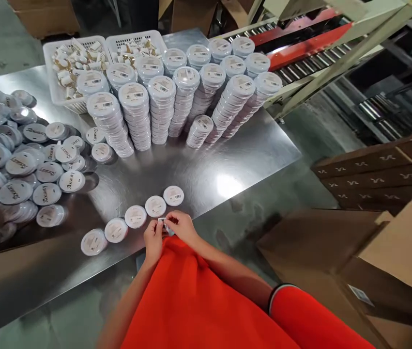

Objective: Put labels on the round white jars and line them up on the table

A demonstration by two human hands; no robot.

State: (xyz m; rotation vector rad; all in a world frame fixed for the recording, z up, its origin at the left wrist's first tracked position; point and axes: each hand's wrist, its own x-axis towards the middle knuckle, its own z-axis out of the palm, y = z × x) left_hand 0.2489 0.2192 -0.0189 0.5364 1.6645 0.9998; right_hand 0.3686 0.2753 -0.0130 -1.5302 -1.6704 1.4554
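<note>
Left hand (154, 238) and right hand (182, 226) both pinch one small label (163, 222) between closed fingertips, above the near edge of the steel table (206, 169). The row of tins (135, 216) lies just beyond. Bare steel separates it from the stacked tins (162, 106). The label's long axis is too small to tell.
</note>
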